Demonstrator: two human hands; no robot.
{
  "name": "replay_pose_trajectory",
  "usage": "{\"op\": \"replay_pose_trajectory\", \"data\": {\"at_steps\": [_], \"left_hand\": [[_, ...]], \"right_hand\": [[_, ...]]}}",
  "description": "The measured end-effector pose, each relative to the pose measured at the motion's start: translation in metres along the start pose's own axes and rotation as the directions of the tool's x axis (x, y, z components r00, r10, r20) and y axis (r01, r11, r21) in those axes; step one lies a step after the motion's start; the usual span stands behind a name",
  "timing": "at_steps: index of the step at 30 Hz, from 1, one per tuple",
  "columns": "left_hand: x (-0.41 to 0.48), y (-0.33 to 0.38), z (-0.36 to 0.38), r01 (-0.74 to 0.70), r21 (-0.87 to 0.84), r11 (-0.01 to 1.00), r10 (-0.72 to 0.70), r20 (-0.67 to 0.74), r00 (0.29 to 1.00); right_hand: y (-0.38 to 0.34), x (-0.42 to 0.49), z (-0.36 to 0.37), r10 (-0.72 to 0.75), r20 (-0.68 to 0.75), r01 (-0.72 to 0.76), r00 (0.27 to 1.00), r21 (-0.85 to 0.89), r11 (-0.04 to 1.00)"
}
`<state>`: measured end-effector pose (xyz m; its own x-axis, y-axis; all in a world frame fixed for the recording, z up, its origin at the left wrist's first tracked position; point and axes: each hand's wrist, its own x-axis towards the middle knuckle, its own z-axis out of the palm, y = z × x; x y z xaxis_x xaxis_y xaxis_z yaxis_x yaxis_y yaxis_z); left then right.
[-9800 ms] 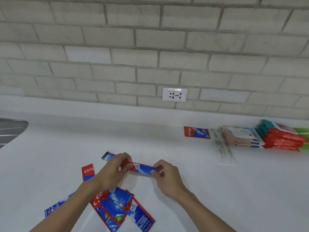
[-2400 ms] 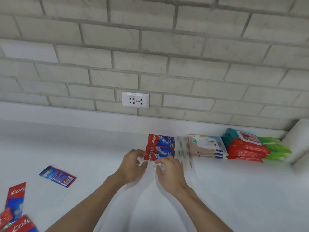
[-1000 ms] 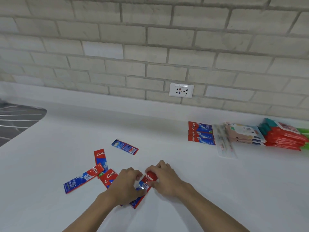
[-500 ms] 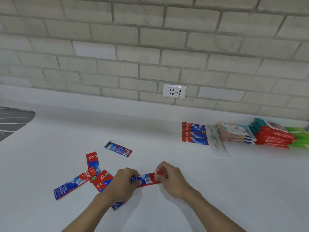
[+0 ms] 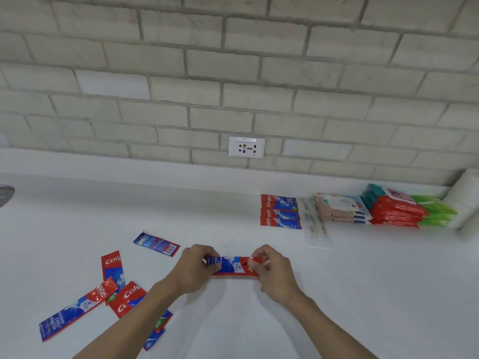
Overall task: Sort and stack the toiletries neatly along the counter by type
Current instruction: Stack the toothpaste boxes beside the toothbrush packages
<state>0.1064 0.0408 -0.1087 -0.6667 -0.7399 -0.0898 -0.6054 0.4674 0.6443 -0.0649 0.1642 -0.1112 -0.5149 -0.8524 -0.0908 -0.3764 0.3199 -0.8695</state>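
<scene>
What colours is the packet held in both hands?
The flat toothpaste sachet is red and blue; head view.

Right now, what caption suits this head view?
Left hand and right hand pinch a red-and-blue foil toothpaste sachet over white counter.

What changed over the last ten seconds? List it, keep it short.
The sachet row by the wall grew from one to three. Both hands went back to the loose sachets; the left hand and right hand lifted a toothpaste sachet from them and now pinch its ends, holding it level. The wipe packs and clear packets stayed put.
</scene>
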Motion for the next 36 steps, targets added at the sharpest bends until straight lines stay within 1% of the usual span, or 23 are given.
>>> {"op": "replay_pose_trajectory", "data": {"at_steps": [2,6,10,13,16,19,26,27,29,32,36], "left_hand": [[0.010,0.007,0.006,0.033,-0.095,0.995,-0.033,0.002,0.999],[0.028,0.020,0.019,0.093,-0.264,0.960,-0.095,0.004,0.995],[0.044,0.036,0.027,0.109,-0.373,0.922,-0.144,-0.067,0.987],[0.057,0.046,0.034,0.140,-0.443,0.885,-0.198,-0.087,0.976],[0.069,0.054,0.045,0.148,-0.486,0.861,-0.231,-0.114,0.966],[0.081,0.060,0.054,0.161,-0.475,0.865,-0.252,-0.134,0.958],[0.106,0.071,0.071,0.152,-0.425,0.892,-0.237,-0.153,0.959],[0.109,0.072,0.073,0.156,-0.411,0.898,-0.237,-0.156,0.959],[0.115,0.075,0.076,0.162,-0.390,0.906,-0.237,-0.151,0.960],[0.124,0.079,0.081,0.164,-0.336,0.927,-0.223,-0.146,0.964],[0.134,0.084,0.085,0.164,-0.231,0.959,-0.196,-0.121,0.973]], "right_hand": [[0.004,0.005,-0.011,-0.001,-0.039,0.001,0.999,0.012,1.000],[0.011,0.016,-0.033,0.002,-0.111,-0.004,0.994,-0.018,1.000],[0.017,0.029,-0.053,-0.020,-0.182,0.016,0.983,-0.027,1.000],[0.028,0.040,-0.063,-0.044,-0.187,0.034,0.981,-0.056,0.998],[0.040,0.053,-0.072,-0.088,-0.180,0.063,0.980,-0.142,0.988],[0.053,0.068,-0.079,-0.132,-0.183,0.086,0.974,-0.237,0.968],[0.069,0.088,-0.090,-0.217,-0.139,0.161,0.966,-0.334,0.929],[0.070,0.091,-0.091,-0.231,-0.142,0.163,0.963,-0.374,0.913],[0.071,0.096,-0.094,-0.247,-0.108,0.181,0.963,-0.421,0.889],[0.073,0.101,-0.095,-0.279,-0.016,0.235,0.960,-0.493,0.838],[0.078,0.105,-0.095,-0.269,0.067,0.260,0.961,-0.554,0.791]]}}
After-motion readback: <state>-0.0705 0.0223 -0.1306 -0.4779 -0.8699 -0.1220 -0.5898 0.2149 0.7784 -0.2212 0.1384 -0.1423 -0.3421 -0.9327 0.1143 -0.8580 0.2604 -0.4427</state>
